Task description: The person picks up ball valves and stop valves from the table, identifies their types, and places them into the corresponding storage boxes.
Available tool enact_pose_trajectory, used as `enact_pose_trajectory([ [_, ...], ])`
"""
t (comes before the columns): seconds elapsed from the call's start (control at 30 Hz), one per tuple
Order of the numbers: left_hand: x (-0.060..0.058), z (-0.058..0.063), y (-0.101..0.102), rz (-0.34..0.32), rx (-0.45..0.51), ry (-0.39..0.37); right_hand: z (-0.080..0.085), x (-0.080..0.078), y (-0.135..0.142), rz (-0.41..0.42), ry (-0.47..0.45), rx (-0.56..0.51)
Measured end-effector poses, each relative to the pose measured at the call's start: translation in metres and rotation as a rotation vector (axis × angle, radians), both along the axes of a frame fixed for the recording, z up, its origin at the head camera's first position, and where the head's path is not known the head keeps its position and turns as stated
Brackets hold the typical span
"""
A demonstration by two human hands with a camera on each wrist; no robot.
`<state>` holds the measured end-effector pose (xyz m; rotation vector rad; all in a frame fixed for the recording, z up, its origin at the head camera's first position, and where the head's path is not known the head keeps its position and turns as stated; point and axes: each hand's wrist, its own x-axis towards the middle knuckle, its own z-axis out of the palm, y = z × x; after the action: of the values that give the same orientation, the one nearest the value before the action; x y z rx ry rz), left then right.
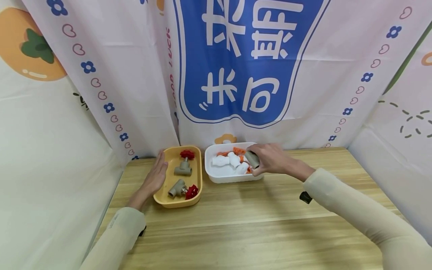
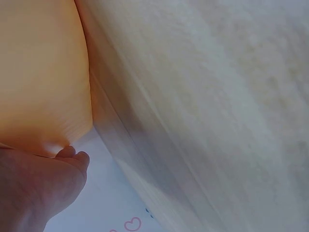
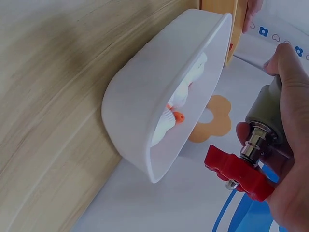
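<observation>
My right hand (image 1: 271,158) grips a grey pipe valve (image 3: 266,113) with a red handwheel (image 3: 239,172), held above the right end of the white tray (image 3: 128,106). Inside that tray lie several white valves (image 1: 221,161) with orange handles (image 1: 239,150). My left hand (image 1: 156,174) rests along the left side of the yellow tray (image 1: 177,204), fingers extended against its wall; in the left wrist view its fingertips (image 2: 82,157) touch the tray's edge. Two more grey valves with red handwheels, an upper one (image 1: 183,171) and a lower one (image 1: 177,188), lie in the yellow tray.
Both trays stand side by side at the back of a wooden table (image 1: 243,232). Behind them hangs a printed white curtain (image 1: 145,112) with a blue panel (image 1: 236,67). White cloth also lines the left and right sides.
</observation>
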<state>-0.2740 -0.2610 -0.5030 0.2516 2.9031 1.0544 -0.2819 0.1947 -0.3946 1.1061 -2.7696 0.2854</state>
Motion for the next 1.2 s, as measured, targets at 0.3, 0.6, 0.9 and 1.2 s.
enact_pose_trajectory([
  [0.3,0.001,0.002,0.000,-0.001,0.005,-0.008,0.002,-0.001,-0.021,0.028,0.006,0.001],
  [0.6,0.001,0.004,0.002,0.000,0.001,-0.006,0.002,-0.006,-0.040,0.055,0.025,-0.017],
  [0.9,-0.001,0.003,-0.001,-0.008,0.012,0.000,0.004,-0.009,-0.060,0.061,0.008,0.018],
  [1.2,-0.001,0.002,-0.001,-0.008,0.004,-0.001,0.003,-0.011,-0.082,0.139,0.049,0.001],
])
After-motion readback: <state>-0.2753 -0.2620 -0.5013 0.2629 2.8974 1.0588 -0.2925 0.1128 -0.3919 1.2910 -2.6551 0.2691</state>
